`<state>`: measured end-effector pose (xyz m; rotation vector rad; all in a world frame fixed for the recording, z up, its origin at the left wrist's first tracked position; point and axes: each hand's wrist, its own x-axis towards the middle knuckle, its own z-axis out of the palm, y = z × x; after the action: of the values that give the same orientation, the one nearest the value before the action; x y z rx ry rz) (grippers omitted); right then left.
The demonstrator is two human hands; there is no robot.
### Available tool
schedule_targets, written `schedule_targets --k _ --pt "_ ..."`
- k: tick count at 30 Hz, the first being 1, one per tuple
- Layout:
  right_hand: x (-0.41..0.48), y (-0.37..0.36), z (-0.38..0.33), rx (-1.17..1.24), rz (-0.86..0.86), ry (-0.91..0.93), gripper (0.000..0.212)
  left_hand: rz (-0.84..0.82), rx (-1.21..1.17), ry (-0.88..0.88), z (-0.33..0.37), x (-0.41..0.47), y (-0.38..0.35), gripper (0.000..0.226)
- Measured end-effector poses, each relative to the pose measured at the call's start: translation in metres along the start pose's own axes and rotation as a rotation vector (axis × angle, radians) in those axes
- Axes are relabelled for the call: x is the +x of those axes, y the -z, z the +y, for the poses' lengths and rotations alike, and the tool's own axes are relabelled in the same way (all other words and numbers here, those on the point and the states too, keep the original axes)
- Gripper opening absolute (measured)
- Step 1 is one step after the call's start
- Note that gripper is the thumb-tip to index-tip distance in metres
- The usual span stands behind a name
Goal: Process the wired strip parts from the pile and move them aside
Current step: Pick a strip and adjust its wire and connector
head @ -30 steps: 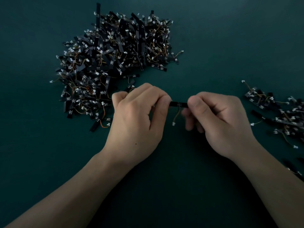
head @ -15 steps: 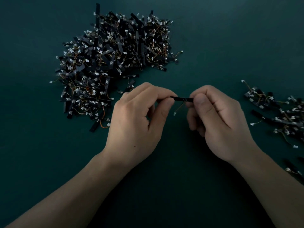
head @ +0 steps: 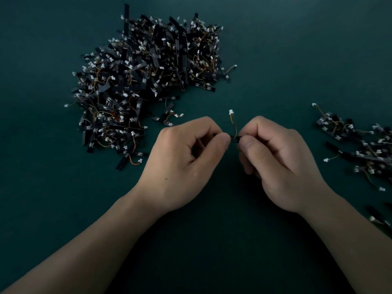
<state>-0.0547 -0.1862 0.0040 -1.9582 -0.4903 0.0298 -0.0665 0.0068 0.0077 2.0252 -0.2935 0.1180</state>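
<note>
A black wired strip part (head: 235,138) is held between both hands above the dark green table. My left hand (head: 182,164) pinches its left end and my right hand (head: 277,164) pinches its right end, so most of the strip is hidden by fingers. Its thin wire (head: 233,124) rises from the gap between the hands and ends in a small white connector (head: 231,112). The big pile of black strips with wires and white connectors (head: 148,77) lies at the upper left, just beyond my left hand.
A smaller heap of the same strip parts (head: 360,145) spreads along the right edge, with a few more (head: 379,217) lower down. A couple of loose strips (head: 167,115) lie between the big pile and my left hand. The dark green table surface (head: 212,240) runs below the hands.
The hands have drawn closer together over the strip. Its wire, which hung below the strip, now sticks up with the white connector on top.
</note>
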Motion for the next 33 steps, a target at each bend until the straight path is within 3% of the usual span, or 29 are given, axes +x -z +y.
schedule_targets --k 14,33 --pt "-0.0003 -0.0013 -0.0001 -0.056 0.062 0.013 0.02 -0.015 0.029 -0.016 0.0026 -0.0016 -0.0003 0.025" --pt "-0.0006 0.0006 0.0018 -0.023 0.024 0.034 0.022 -0.046 0.048 -0.032 0.0045 -0.0011 0.0014 0.025"
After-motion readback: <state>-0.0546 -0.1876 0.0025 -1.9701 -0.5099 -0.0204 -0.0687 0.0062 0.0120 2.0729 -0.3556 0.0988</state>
